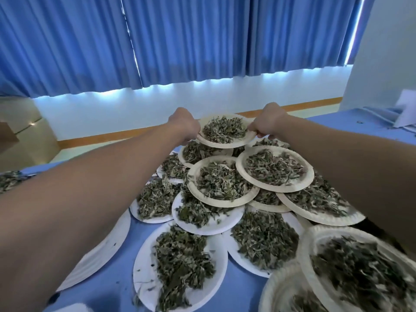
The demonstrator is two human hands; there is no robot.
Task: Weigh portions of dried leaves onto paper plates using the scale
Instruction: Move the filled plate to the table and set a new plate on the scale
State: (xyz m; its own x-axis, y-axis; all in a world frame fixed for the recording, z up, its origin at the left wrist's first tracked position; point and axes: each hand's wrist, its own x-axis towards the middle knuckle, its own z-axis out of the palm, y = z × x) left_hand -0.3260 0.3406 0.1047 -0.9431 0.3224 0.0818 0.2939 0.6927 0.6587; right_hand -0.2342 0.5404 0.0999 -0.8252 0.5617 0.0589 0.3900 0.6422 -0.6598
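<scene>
Both my arms reach far forward over a heap of paper plates loaded with dried green leaves. My left hand [184, 124] grips the left rim and my right hand [269, 124] grips the right rim of the farthest paper plate [225, 144], which carries a mound of dried leaves [224, 129]. That plate sits at the top back of the overlapping stack, above another filled plate [222, 202] and a neighbour [274, 186]. No scale is in view.
Several more filled plates overlap across the blue table [126, 262], including big ones at the front [180, 273] and right [351, 266]. A bare plate [99, 253] lies under my left arm. Blue curtains and a white wall stand behind; papers [405, 111] lie far right.
</scene>
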